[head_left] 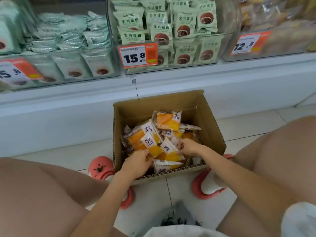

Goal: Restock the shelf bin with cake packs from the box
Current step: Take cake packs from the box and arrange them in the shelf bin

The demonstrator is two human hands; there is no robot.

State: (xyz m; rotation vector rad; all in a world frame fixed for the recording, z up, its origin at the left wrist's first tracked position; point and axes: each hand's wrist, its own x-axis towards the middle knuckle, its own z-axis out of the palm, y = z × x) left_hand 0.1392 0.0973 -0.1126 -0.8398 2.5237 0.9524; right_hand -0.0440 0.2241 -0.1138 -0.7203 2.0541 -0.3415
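An open cardboard box [210,122] stands on the floor between my feet, holding several yellow-and-white cake packs [168,121]. Both hands are inside it. My left hand [137,162] grips the lower edge of a cluster of packs at the box's near left, fingers curled round a pack [152,144]. My right hand [187,147] grips packs from the right side, fingers curled over a white-ended pack [168,147]. Above, clear shelf bins hold green snack packs [183,21]; the bin at the far right [273,41] holds pale bread-like packs, blurred.
The white shelf base [68,113] runs behind the box. Orange price tags read 15.8 [137,55] and 12.8 [248,43]. My pink clogs [100,166] [207,187] flank the box, and my knees rise on both sides. The floor is light tile.
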